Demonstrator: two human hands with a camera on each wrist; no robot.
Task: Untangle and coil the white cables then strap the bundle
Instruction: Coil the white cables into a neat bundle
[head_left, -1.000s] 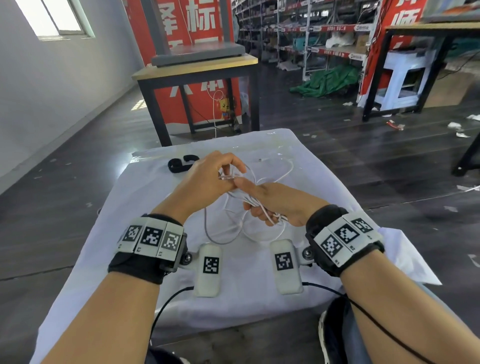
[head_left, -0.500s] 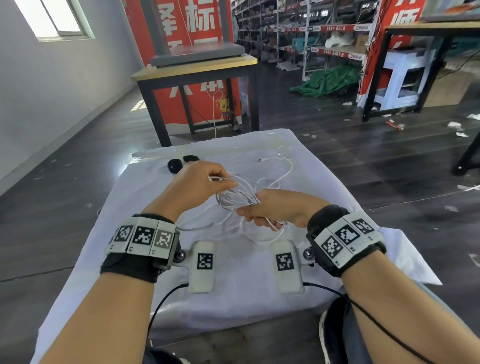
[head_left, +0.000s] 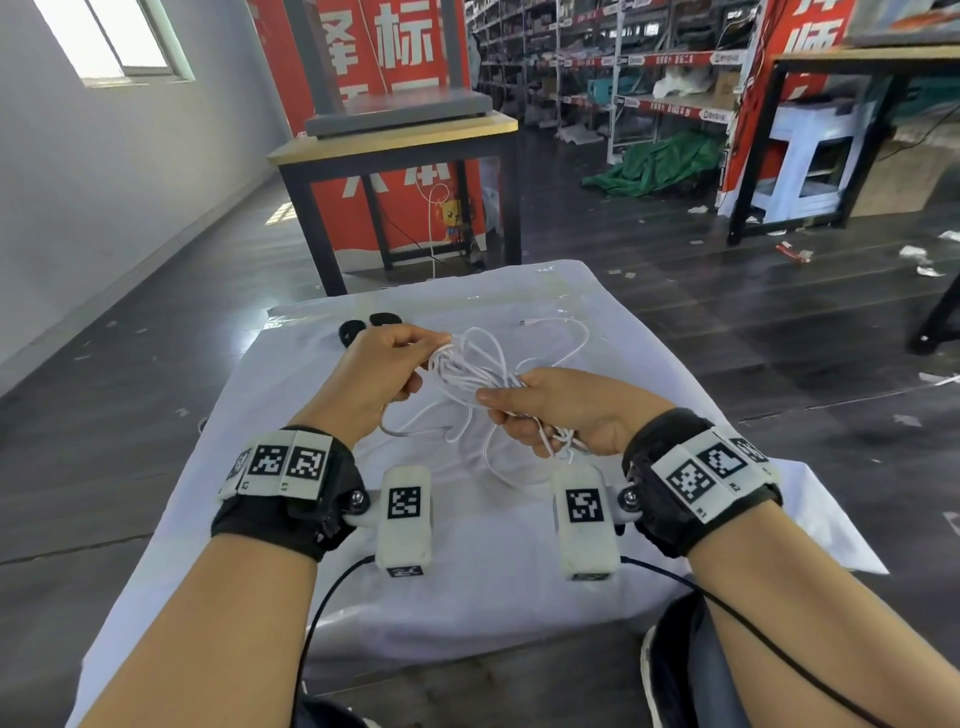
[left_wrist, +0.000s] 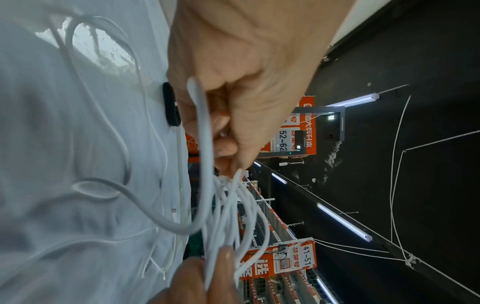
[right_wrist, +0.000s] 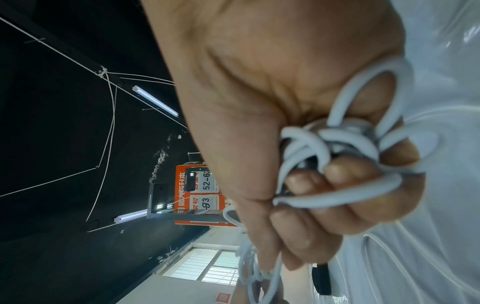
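Observation:
A tangle of thin white cables (head_left: 470, 371) hangs between both hands above the white-covered table (head_left: 649, 374). My left hand (head_left: 387, 371) pinches several strands at the bundle's far left end; in the left wrist view the white cables (left_wrist: 223, 207) run from its curled fingers (left_wrist: 221, 131). My right hand (head_left: 550, 410) grips the near right end, and the right wrist view has cable loops (right_wrist: 335, 144) wrapped in its fist (right_wrist: 311, 185). Loose loops trail onto the cloth, one plug end (head_left: 524, 323) lying far right. A black strap (head_left: 363, 326) lies beyond my left hand.
The small table is draped in white cloth with drop-offs on all sides. A wooden-topped bench (head_left: 395, 140) stands beyond it, another bench (head_left: 857, 62) at the far right. Dark floor with scattered litter surrounds the table.
My left hand has drawn the strands away to the left and farther from me, stretching the bundle between the hands. The right hand has stayed near the same spot, still gripping.

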